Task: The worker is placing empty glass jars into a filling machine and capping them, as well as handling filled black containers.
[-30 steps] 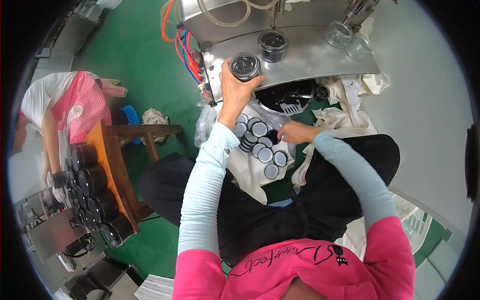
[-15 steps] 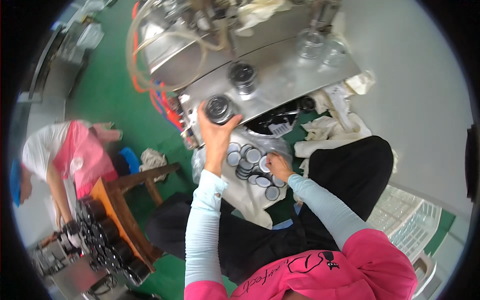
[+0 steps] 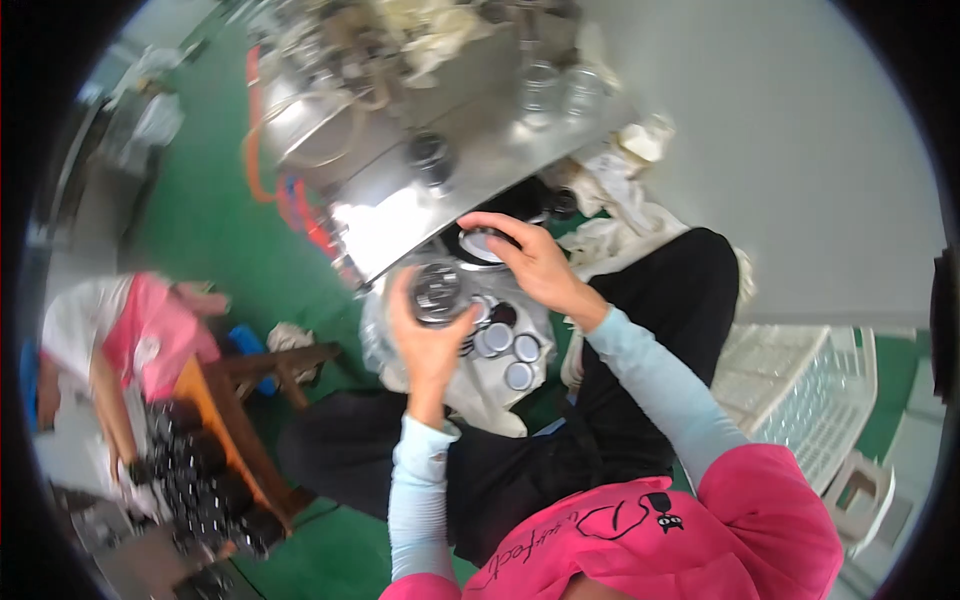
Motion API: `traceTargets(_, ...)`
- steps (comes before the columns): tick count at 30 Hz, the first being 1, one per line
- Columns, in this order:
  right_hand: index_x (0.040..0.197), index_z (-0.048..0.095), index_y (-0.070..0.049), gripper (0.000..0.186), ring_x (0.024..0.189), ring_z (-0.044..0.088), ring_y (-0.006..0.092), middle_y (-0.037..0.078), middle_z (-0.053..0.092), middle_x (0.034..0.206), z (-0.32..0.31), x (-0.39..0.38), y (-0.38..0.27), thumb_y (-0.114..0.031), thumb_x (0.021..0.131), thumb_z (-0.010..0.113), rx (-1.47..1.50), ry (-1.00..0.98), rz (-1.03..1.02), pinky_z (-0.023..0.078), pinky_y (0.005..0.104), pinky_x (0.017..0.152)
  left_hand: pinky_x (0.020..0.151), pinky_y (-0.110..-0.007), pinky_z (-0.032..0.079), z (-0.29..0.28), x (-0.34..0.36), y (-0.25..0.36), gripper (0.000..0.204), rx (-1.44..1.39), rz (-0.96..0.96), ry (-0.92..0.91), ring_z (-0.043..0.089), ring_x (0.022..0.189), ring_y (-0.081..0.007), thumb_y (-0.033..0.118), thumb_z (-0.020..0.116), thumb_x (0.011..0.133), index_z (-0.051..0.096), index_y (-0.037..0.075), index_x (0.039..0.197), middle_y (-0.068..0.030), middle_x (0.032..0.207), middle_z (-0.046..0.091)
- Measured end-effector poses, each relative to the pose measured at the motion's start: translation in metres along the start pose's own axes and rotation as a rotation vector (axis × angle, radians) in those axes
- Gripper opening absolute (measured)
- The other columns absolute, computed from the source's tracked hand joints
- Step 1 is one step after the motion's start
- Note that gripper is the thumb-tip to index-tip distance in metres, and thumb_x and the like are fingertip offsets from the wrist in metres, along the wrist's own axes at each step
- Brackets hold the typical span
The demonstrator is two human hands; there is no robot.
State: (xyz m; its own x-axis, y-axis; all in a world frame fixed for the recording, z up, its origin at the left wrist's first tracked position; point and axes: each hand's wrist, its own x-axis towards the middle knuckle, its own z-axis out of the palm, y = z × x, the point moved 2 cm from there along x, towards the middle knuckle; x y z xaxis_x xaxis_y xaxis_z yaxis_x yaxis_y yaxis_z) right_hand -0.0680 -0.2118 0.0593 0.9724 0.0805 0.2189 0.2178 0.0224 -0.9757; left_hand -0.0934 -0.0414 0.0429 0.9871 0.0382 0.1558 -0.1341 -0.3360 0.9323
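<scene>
My left hand (image 3: 424, 345) is wrapped round a clear glass jar (image 3: 437, 292) with dark contents or a dark top; which of these I cannot tell. Just to its right, my right hand (image 3: 545, 268) pinches a round lid (image 3: 479, 246), its pale inner side showing and its rim dark. The lid is beside the jar and apart from it. Below both hands, several loose lids (image 3: 496, 340) lie on white cloth and clear plastic over my lap. Another dark-topped jar (image 3: 430, 158) stands on the steel worktop (image 3: 385, 222).
Empty glass jars (image 3: 540, 92) stand at the worktop's far right, under machine parts and hoses. Crumpled cloths (image 3: 625, 205) hang beside my knee. A white crate (image 3: 800, 400) is on the right. At left, another person (image 3: 165, 335) bends over black-lidded jars (image 3: 200, 470) on a wooden bench.
My left hand has taken the jar off the worktop's edge and brought it nearer me. My right hand has risen from the lids with one in its fingers. The view has shifted.
</scene>
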Motion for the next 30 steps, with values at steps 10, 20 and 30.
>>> traceTargets(10,0.108,0.058,-0.009,0.034,0.111,0.039,0.0340,0.015,0.043,0.122,0.044,-0.025,-0.076,-0.010,0.074,0.061,-0.503,-0.359,-0.473,0.035,0.0401,0.093,0.089,-0.034,0.040,-0.014,-0.024,0.038,0.063,0.065,0.252,0.080,0.050,0.105,-0.0253,0.006,0.071,0.059,0.045,0.001,0.116,-0.0133,0.112,0.049)
traceTargets(20,0.098,0.059,-0.005,0.037,0.105,0.048,0.0344,0.012,0.053,0.110,0.033,-0.027,-0.128,-0.015,0.063,0.068,-0.582,-0.603,-0.645,0.039,0.0434,0.090,0.095,-0.039,0.034,-0.022,-0.044,0.087,0.066,-0.004,0.370,-0.134,0.049,0.106,-0.0300,0.015,0.075,0.054,0.048,0.003,0.112,-0.0140,0.111,0.051)
traceTargets(30,0.078,0.064,-0.014,0.024,0.093,0.054,0.0260,0.001,0.059,0.093,0.023,-0.051,-0.181,-0.014,0.055,0.071,-0.439,-0.935,-0.621,0.045,0.0404,0.082,0.071,-0.028,0.048,-0.024,-0.074,0.121,0.055,-0.588,-0.068,-0.695,0.057,0.077,-0.0130,0.014,0.078,0.045,0.056,0.003,0.094,-0.0068,0.086,0.060)
